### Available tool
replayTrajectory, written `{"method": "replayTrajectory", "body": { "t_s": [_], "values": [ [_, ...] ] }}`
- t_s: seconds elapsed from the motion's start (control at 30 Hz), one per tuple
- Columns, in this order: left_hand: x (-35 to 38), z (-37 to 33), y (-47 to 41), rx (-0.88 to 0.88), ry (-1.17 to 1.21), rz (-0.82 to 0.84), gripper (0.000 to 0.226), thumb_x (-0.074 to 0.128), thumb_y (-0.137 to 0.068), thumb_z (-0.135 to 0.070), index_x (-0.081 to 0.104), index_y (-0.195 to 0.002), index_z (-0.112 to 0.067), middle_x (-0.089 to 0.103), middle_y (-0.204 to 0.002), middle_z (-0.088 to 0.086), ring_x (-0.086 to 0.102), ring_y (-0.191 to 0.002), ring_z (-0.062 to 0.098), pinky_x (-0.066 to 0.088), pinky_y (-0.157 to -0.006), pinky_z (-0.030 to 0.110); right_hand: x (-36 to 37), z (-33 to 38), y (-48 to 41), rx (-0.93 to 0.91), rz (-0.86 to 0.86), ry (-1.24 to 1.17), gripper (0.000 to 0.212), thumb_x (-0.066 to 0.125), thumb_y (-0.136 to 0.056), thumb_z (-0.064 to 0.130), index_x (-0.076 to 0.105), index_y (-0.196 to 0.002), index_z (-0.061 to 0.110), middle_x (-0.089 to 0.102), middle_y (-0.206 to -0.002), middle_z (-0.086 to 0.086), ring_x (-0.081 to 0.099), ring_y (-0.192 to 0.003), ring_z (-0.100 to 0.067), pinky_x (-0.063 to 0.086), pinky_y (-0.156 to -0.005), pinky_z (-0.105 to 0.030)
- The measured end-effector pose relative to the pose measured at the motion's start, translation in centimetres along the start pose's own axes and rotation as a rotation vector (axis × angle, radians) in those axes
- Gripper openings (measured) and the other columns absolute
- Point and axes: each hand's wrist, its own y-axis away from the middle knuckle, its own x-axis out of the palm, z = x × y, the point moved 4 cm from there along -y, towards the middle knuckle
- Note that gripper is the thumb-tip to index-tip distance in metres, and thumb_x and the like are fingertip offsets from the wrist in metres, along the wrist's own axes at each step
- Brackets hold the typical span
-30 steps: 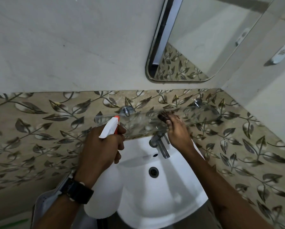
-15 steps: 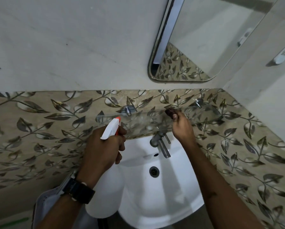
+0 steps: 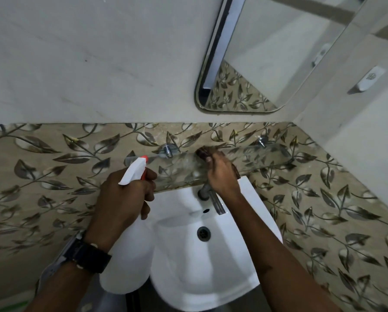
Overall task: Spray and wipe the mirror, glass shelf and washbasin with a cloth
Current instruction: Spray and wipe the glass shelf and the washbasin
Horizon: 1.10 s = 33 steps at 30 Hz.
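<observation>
Right hand (image 3: 222, 176) presses a dark cloth (image 3: 205, 154) onto the glass shelf (image 3: 267, 158); left hand (image 3: 123, 199) grips the spray bottle (image 3: 130, 262) beside the washbasin (image 3: 211, 266). Shelf wiping appears underway; the mirror (image 3: 267, 64) shows no streaks, and the basin likely remains.

A band of leaf-patterned tiles (image 3: 53, 158) runs beneath the plain pale wall (image 3: 87, 52). A white fitting (image 3: 368, 81), perhaps a soap holder, sticks out from the right side wall. A black wristwatch (image 3: 88, 257) shows lower left.
</observation>
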Motion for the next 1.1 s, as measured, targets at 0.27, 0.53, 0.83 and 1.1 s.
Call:
{"method": "replayTrajectory", "body": {
  "t_s": [0.27,0.53,0.83,1.1],
  "values": [
    [-0.3,-0.2,0.3,0.007,0.014,0.019,0.024,0.058,-0.072,0.003,0.074,-0.076,-0.015,0.065,-0.072,0.018,0.051,-0.044,0.028,0.041,-0.045,0.031,-1.7,-3.3,0.3,0.209,-0.042,-0.082,0.037,0.037,-0.108,0.025,0.055,-0.138,0.012,0.063,-0.131,-0.018,0.058,-0.12,-0.037,0.046,-0.096,-0.04],
    [-1.4,0.3,0.4,-0.005,-0.027,0.0,0.023,0.059,-0.067,0.0,0.074,-0.083,-0.006,0.067,-0.072,0.018,0.057,-0.049,0.029,0.044,-0.044,0.03,0.4,0.3,3.9,-0.063,0.019,-0.013,0.047,0.034,-0.107,0.028,0.045,-0.149,0.012,0.048,-0.154,-0.01,0.039,-0.146,-0.027,0.032,-0.121,-0.045],
    [-1.3,-0.6,0.3,0.012,-0.005,0.011,0.021,0.057,-0.072,0.007,0.073,-0.08,-0.004,0.066,-0.072,0.018,0.051,-0.041,0.027,0.041,-0.039,0.027,2.1,4.0,2.2,-0.122,0.097,0.014,0.048,0.036,-0.107,0.028,0.041,-0.152,0.012,0.042,-0.159,-0.01,0.033,-0.151,-0.025,0.029,-0.123,-0.042],
    [-1.8,-0.9,0.0,0.018,-0.003,-0.02,0.019,0.059,-0.068,-0.002,0.072,-0.08,-0.006,0.066,-0.071,0.024,0.053,-0.046,0.027,0.041,-0.043,0.028,1.1,3.5,0.8,0.073,0.012,-0.008,0.039,0.039,-0.105,0.022,0.05,-0.141,0.01,0.056,-0.142,-0.018,0.052,-0.131,-0.038,0.043,-0.107,-0.044]
  ]
}}
